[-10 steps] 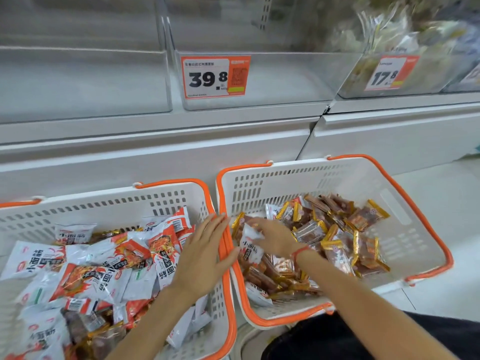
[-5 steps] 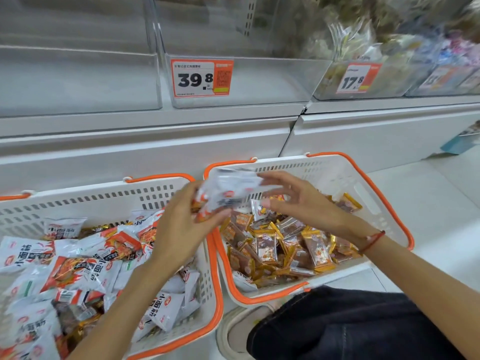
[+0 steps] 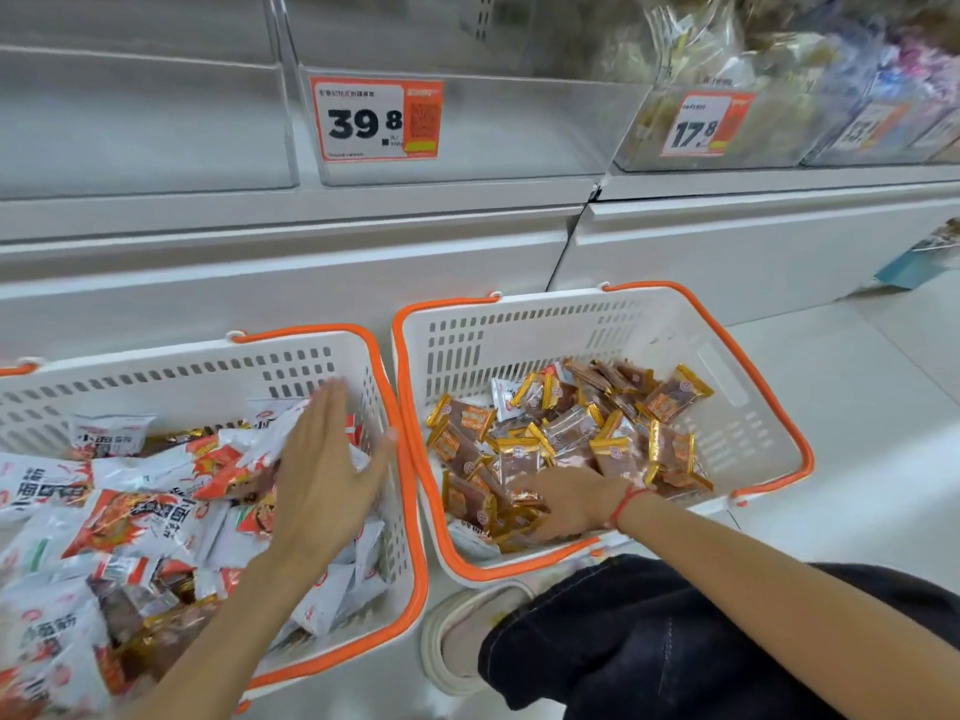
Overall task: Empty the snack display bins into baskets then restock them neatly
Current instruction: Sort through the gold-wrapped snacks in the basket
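Fingers [image 3: 332, 407] of the left hand [image 3: 319, 475] lie straight and together, thumb spread, above the white packets [image 3: 140, 517] in the left basket [image 3: 332, 356]. The right hand [image 3: 576, 504] reaches into the right basket [image 3: 519, 324]; its fingers are buried among brown gold-edged packets [image 3: 566, 433], so I cannot tell their grip. Two baskets sit on the floor [image 3: 857, 407] below clear bins [image 3: 493, 127] carrying two orange price tags [image 3: 376, 119]. A shoe [image 3: 462, 636] sits between the baskets.
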`<move>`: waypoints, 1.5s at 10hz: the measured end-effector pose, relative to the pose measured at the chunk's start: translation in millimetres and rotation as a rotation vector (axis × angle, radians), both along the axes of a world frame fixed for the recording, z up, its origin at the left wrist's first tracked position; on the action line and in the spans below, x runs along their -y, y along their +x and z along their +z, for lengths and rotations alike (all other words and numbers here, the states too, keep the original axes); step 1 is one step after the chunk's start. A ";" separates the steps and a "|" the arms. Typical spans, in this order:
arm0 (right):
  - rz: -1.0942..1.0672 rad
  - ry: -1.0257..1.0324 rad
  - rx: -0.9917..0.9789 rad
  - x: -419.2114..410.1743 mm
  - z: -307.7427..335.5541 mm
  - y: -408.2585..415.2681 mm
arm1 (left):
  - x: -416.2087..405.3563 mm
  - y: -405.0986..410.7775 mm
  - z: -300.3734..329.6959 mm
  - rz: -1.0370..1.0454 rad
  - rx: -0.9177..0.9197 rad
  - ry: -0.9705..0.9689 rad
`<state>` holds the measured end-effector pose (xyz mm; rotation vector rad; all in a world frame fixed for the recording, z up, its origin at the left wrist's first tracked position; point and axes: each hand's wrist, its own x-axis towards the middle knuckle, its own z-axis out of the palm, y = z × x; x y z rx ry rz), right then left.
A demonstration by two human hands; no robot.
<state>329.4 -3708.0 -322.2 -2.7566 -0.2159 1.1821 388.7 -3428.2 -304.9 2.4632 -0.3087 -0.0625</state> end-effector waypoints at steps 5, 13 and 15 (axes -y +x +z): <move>-0.588 0.088 0.724 62.8 8.7 69.4 | 25.2 3.5 -36.0 -0.305 0.016 0.063; -0.659 0.792 -0.034 -32.3 119.3 71.2 | 34.7 22.2 38.5 -0.375 -0.108 -0.259; -0.663 0.998 -0.048 -52.8 121.0 49.2 | -10.9 13.4 48.1 -0.103 0.112 -0.279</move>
